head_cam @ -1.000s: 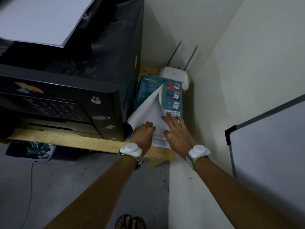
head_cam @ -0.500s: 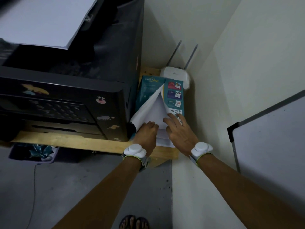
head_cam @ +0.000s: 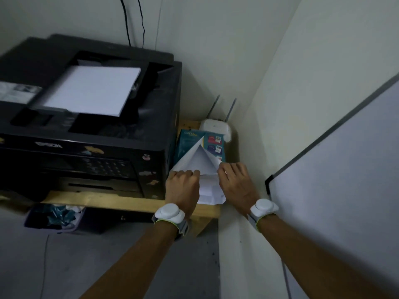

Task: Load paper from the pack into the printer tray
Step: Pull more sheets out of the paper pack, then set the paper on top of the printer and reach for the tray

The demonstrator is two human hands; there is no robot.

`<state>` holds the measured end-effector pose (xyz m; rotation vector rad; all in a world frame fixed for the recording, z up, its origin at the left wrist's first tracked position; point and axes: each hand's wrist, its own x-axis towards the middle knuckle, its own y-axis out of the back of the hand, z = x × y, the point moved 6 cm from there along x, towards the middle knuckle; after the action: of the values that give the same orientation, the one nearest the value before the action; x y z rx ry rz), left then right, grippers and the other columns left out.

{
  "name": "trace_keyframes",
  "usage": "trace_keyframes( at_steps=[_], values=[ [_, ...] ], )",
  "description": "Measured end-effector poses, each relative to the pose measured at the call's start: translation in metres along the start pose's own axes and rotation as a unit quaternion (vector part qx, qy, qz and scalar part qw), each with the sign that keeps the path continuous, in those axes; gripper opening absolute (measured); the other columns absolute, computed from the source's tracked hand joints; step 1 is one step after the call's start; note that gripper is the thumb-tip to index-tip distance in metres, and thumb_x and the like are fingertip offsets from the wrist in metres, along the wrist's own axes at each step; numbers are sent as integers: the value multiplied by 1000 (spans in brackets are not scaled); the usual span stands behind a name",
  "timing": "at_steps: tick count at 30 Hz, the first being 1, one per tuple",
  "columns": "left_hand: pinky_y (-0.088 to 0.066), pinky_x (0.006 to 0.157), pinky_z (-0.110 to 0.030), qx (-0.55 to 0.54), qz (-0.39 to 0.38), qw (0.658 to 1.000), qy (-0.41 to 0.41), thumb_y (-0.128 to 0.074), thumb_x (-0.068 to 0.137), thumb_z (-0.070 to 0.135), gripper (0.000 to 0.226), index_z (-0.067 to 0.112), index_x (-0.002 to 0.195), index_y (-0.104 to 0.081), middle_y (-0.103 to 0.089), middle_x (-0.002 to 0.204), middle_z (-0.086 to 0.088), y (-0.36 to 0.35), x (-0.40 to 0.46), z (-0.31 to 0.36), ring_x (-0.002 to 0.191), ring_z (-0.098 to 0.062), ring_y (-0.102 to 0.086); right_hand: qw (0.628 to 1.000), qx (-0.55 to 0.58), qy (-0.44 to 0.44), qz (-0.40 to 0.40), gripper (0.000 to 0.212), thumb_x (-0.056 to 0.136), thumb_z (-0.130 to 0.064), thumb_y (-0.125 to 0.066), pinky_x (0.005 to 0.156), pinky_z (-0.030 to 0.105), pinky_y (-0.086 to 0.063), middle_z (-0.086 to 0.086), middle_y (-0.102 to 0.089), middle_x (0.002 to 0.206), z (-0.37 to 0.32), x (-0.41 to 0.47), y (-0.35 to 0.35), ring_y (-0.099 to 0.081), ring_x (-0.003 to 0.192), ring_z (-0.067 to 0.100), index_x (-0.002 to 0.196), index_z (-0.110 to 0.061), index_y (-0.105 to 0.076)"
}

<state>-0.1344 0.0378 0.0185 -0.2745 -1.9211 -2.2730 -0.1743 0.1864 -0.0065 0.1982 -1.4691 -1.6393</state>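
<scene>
At centre frame, both hands' fingers pinch the paper pack point(head_cam: 195, 145)'s torn wrapper flaps; its floppy sheets probably need gripping by the stack's edge.

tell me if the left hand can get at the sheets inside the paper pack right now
Probably yes. The left hand is at the torn end of the paper pack, the wrapper is peeled open there, and the right hand holds the other flap aside. White sheets lie exposed between the hands, nothing covering them.
</scene>
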Motion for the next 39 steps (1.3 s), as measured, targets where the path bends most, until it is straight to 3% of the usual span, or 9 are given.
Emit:
trace_keyframes(
  at_steps=[7, 12, 16, 24, 27, 30, 33, 36, 39],
  values=[
    [-48, 54, -34, -106, 145, 982, 57, -73, 79, 21, 10, 18, 71, -68, -68, 64, -3, 129, 12, 0, 58, -31, -64, 991, 6, -102, 83, 12, 97, -14, -61, 77, 44, -46, 16, -62, 107, 39, 57, 116, -60, 87, 32, 105, -6, -64],
    [-56, 68, -17, -417, 217, 873, 128, -80, 78, 27, 11, 26, 89, -78, -74, 78, 16, 197, 11, -27, 74, 1, -70, 970, 34, -193, 147, 10, 88, -3, -55, 64, 35, -43, 7, -57, 94, 57, 93, 194, -53, 77, 26, 91, -12, -58],
    [-59, 65, -19, -555, 138, 812, 116, -85, 78, 23, 22, 22, 99, -78, -79, 87, 10, 243, 15, -33, 81, -4, -75, 947, 78, -229, 210, 13, 95, -7, -49, 59, 27, -35, 1, -56, 91, 69, 128, 272, -51, 71, 20, 90, -17, -56],
    [-60, 70, -35, -477, 161, 851, 150, -79, 84, 22, 21, 5, 98, -77, -77, 90, -6, 306, 21, -65, 79, -20, -74, 897, 211, -259, 290, 15, 104, -17, -54, 53, 27, -39, -7, -56, 94, 68, 187, 352, -54, 70, 18, 90, -21, -59],
    [-62, 76, -40, -461, 204, 847, 172, -77, 85, 22, 25, 5, 104, -77, -77, 95, -8, 327, 25, -91, 82, -25, -73, 816, 378, -289, 329, 9, 93, -18, -71, 71, 27, -51, -2, -60, 97, 68, 209, 357, -59, 83, 15, 96, -19, -62],
    [-62, 76, -44, -486, 220, 824, 188, -76, 87, 21, 26, 5, 106, -76, -76, 94, -8, 339, 25, -129, 83, -27, -73, 685, 580, -366, 245, 38, 87, -34, -79, 69, 24, -56, -3, -64, 106, 53, 233, 330, -67, 91, 16, 115, -22, -57],
    [-63, 74, -45, -522, 237, 794, 200, -77, 87, 18, 25, 2, 106, -75, -76, 93, -9, 345, 26, -171, 83, -29, -73, 545, 772, -319, 74, 54, 81, -26, -87, 80, 43, -63, 15, -73, 119, 11, 262, 290, -74, 101, 33, 125, -7, -62],
    [-62, 74, -44, -536, 238, 784, 205, -74, 90, 18, 25, 1, 108, -73, -75, 97, -10, 352, 29, -226, 86, -29, -73, 557, 781, -279, -35, 46, 80, -11, -86, 92, 45, -60, 18, -73, 124, -44, 294, 253, -73, 108, 33, 122, -2, -69],
    [-61, 76, -44, -548, 228, 780, 198, -64, 97, 17, 12, 12, 104, -72, -74, 98, -9, 357, 34, -286, 88, -30, -72, 582, 758, -292, -37, 47, 90, -11, -78, 92, 35, -60, 7, -74, 120, -93, 334, 228, -71, 108, 22, 134, -5, -63]
  ],
)
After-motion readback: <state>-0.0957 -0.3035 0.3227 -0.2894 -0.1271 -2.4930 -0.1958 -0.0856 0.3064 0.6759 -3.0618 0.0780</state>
